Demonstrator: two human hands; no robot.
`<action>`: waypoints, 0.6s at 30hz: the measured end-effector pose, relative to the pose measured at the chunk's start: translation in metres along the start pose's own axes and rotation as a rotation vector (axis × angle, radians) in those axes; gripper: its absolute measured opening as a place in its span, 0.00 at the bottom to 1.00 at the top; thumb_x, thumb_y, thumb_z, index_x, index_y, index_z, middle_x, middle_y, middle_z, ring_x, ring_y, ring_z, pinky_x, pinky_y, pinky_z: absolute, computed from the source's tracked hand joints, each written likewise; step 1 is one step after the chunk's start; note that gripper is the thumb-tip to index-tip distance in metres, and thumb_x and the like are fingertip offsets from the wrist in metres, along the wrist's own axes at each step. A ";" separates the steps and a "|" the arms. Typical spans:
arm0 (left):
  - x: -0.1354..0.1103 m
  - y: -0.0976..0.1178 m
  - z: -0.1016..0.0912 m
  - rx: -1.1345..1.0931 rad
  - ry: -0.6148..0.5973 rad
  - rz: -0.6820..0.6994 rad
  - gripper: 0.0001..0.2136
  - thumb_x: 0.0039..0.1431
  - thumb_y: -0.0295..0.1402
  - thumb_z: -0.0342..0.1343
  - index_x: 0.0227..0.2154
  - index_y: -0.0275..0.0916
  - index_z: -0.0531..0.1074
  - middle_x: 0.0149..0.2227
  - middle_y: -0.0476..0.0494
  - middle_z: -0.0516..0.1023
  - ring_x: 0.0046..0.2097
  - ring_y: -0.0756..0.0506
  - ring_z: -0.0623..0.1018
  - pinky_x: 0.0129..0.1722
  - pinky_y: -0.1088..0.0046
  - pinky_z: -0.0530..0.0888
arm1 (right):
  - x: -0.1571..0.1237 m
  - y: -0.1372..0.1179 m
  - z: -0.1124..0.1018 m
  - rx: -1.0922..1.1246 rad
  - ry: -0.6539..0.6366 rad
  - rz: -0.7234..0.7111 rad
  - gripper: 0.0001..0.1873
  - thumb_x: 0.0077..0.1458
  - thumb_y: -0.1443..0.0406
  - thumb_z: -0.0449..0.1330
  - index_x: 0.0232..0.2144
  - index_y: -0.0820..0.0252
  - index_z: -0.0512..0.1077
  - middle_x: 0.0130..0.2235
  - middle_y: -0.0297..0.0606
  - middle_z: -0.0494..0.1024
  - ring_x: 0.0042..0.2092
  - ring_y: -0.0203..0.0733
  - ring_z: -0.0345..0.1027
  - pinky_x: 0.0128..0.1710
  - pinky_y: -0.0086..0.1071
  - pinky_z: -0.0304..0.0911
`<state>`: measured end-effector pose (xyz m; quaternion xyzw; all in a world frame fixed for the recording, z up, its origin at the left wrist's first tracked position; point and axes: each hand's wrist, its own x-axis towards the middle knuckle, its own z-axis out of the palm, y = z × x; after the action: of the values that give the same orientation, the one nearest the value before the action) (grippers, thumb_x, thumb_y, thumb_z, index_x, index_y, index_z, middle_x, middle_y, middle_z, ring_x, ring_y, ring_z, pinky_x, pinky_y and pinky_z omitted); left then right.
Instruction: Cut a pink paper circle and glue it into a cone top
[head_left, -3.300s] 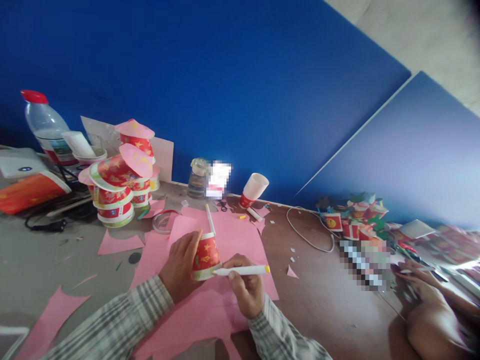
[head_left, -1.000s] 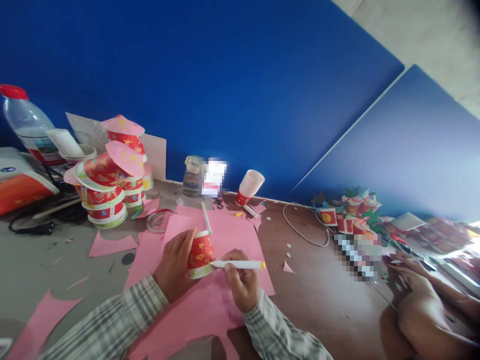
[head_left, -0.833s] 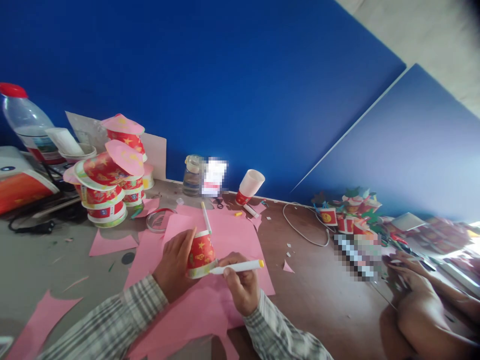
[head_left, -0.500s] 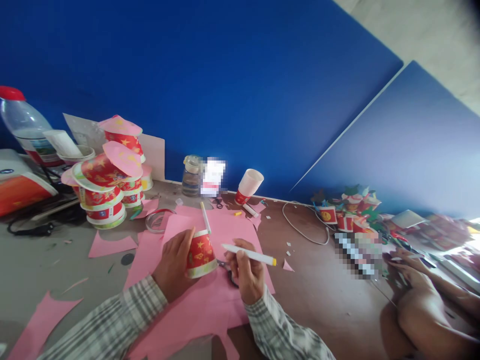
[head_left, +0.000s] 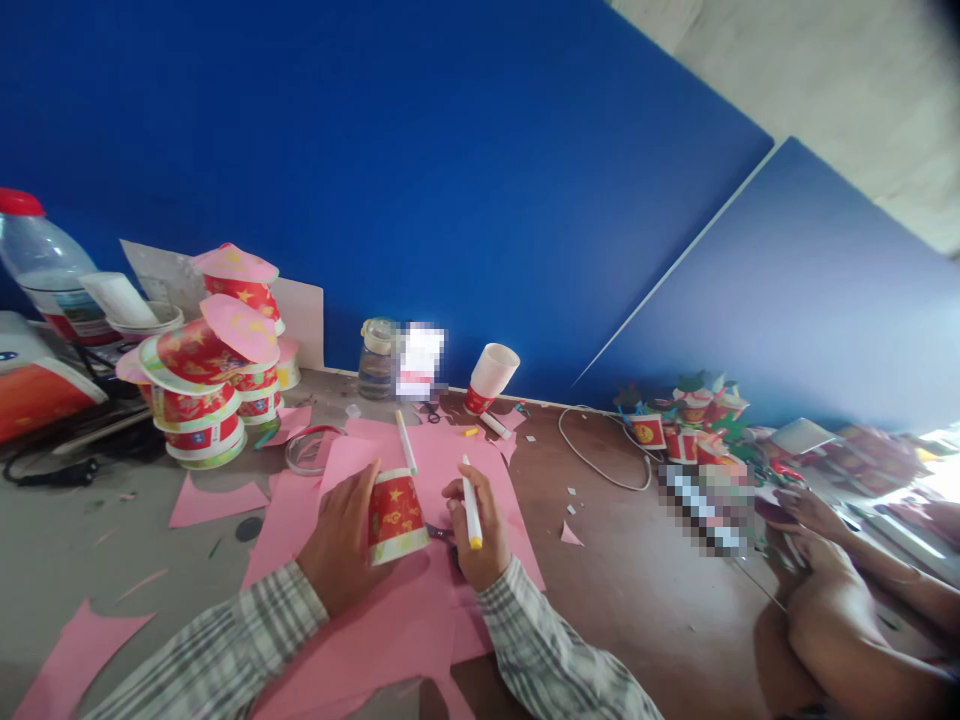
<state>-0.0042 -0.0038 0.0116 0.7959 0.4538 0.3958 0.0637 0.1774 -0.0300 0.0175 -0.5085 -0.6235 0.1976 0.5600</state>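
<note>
Left fingers point(head_left: 361, 495) clasp red cup point(head_left: 398, 512) from left; right fingers point(head_left: 487, 505) hold marker point(head_left: 471, 507).

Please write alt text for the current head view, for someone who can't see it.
A person's left hand holds an upside-down, star-patterned red paper cup over pink paper; the right hand holds a yellow-ended white marker, apart from the cup. Stacked red paper cups with pink tops stand at left; another person's hands show at far right.
</note>
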 end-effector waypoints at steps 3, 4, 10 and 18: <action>-0.001 0.000 -0.001 -0.014 -0.023 0.020 0.46 0.31 0.53 0.53 0.53 0.36 0.41 0.46 0.32 0.66 0.48 0.34 0.63 0.43 0.53 0.65 | 0.002 0.005 0.001 -0.034 -0.011 -0.011 0.19 0.49 0.72 0.51 0.45 0.57 0.61 0.31 0.34 0.72 0.27 0.37 0.67 0.27 0.29 0.66; -0.001 -0.001 -0.001 -0.020 -0.027 0.025 0.46 0.31 0.52 0.53 0.53 0.36 0.41 0.46 0.33 0.66 0.48 0.34 0.63 0.43 0.53 0.65 | 0.002 0.007 0.001 -0.041 -0.011 -0.012 0.19 0.48 0.72 0.51 0.45 0.57 0.61 0.31 0.34 0.72 0.27 0.37 0.67 0.26 0.28 0.66; -0.003 -0.003 0.002 -0.036 -0.072 0.031 0.45 0.31 0.51 0.54 0.53 0.37 0.41 0.47 0.34 0.66 0.48 0.36 0.63 0.44 0.54 0.65 | 0.002 0.018 0.003 -0.123 0.018 -0.024 0.22 0.47 0.71 0.53 0.46 0.55 0.61 0.32 0.35 0.74 0.31 0.40 0.69 0.30 0.32 0.67; -0.004 -0.007 0.007 -0.016 -0.083 0.058 0.44 0.34 0.52 0.52 0.53 0.38 0.41 0.47 0.33 0.66 0.47 0.36 0.64 0.43 0.54 0.64 | 0.018 0.023 -0.005 -0.236 0.042 0.016 0.22 0.45 0.64 0.58 0.45 0.59 0.64 0.32 0.36 0.73 0.34 0.43 0.69 0.38 0.36 0.64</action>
<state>-0.0054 -0.0009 0.0017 0.8238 0.4245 0.3678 0.0773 0.1945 -0.0066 0.0096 -0.5799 -0.6264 0.1168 0.5076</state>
